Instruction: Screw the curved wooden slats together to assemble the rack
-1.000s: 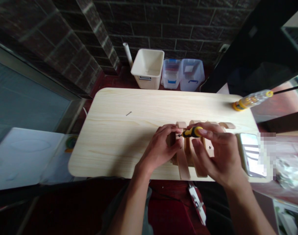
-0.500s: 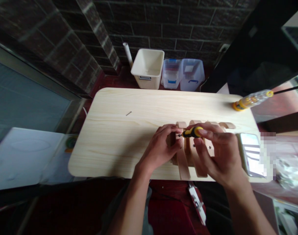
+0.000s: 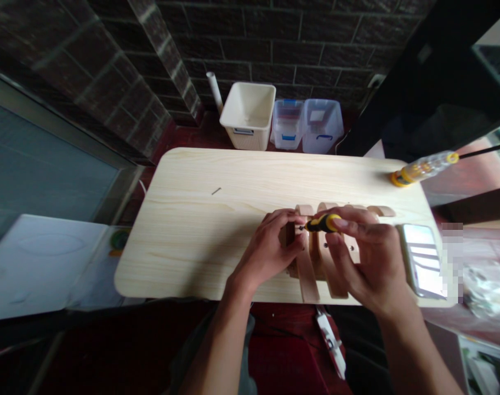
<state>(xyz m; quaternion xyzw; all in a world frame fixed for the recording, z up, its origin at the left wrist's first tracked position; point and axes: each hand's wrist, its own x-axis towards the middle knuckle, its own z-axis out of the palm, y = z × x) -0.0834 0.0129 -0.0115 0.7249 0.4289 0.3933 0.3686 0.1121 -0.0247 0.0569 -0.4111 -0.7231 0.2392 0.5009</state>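
Observation:
My right hand [image 3: 365, 255] is closed around a short yellow-and-black screwdriver [image 3: 324, 223]. The driver lies tilted, its tip pointing left at a dark screw [image 3: 301, 227] in a light wooden piece with several curved slats [image 3: 308, 282]. My left hand [image 3: 266, 244] grips the left end of that wooden piece, thumb and forefinger on either side of the screw. Dark screw heads or holes also show in the neighbouring slats. The right side of the wooden piece is partly hidden behind my right hand.
On the pale wooden table [image 3: 184, 219] lie a thin dark metal piece [image 3: 216, 191], a phone [image 3: 422, 260] at the right, and a clear case with a yellow base [image 3: 422, 167]. Behind it stand a cream bin [image 3: 248, 140] and two clear plastic boxes [image 3: 324, 140].

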